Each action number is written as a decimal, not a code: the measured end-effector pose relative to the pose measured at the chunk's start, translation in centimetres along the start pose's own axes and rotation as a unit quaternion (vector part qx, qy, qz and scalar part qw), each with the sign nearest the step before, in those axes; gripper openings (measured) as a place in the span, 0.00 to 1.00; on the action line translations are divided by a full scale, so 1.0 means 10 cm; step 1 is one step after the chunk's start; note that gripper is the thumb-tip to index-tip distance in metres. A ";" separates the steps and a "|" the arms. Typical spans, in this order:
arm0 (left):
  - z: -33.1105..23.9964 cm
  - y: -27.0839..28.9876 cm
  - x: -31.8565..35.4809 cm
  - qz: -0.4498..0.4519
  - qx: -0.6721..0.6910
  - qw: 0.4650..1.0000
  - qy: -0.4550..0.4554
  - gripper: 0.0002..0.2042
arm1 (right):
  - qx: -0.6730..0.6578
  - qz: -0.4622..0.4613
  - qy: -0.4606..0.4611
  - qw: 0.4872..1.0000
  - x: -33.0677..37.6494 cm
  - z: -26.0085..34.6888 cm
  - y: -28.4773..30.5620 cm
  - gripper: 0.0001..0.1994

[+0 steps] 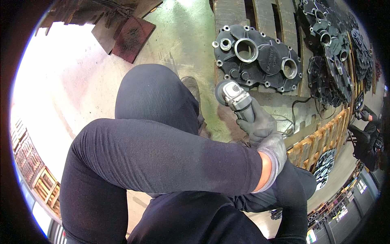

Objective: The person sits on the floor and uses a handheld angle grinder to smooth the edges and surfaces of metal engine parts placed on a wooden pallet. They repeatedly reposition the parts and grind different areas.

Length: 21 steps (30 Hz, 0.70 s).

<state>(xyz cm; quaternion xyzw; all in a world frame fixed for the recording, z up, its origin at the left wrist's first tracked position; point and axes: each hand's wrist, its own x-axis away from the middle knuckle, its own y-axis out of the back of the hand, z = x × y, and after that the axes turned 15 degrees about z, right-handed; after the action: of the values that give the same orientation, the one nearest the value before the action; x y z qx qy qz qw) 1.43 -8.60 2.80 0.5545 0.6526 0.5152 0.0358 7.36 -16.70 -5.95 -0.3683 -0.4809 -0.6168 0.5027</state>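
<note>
My right hand (pixel 262 120), in a grey work glove, is wrapped round the body of an angle grinder (pixel 240 100). The grinder points up and left, its disc (pixel 220 92) near the lower left edge of a dark cast metal housing cover (pixel 260 61). A gap separates the disc from the cover. My left arm reaches across my body, and my gloved left hand (pixel 274 148) is closed over the right glove at the wrist. Its fingertips are partly hidden. The cover lies flat, with bright machined rings and several bolt holes round its rim.
Wooden pallet boards (pixel 229 12) carry the cover. More dark castings (pixel 331 61) are stacked at the right, beside a wooden pallet (pixel 321 136). A black cable (pixel 295 112) loops near the grinder. A reddish plate (pixel 133 38) lies on the floor; another person (pixel 367 138) is far right.
</note>
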 end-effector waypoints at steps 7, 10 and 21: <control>0.04 0.00 0.07 -0.013 0.020 1.000 -0.020 0.09 | 0.044 -0.023 -0.014 0.999 -0.07 0.11 -0.01 0.43; 0.07 0.01 0.12 -0.019 0.019 0.999 -0.024 0.09 | 0.016 0.013 0.006 1.000 -0.04 0.15 0.01 0.43; 0.06 -0.10 0.14 -0.065 -0.015 0.997 0.030 0.09 | 0.017 0.020 0.013 1.000 -0.03 0.31 0.04 0.41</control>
<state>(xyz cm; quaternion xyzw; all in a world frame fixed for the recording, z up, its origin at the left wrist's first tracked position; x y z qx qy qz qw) 0.60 -6.97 2.54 0.4944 0.6799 0.5385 0.0579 7.68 -13.62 -5.27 -0.3612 -0.4768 -0.6034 0.5274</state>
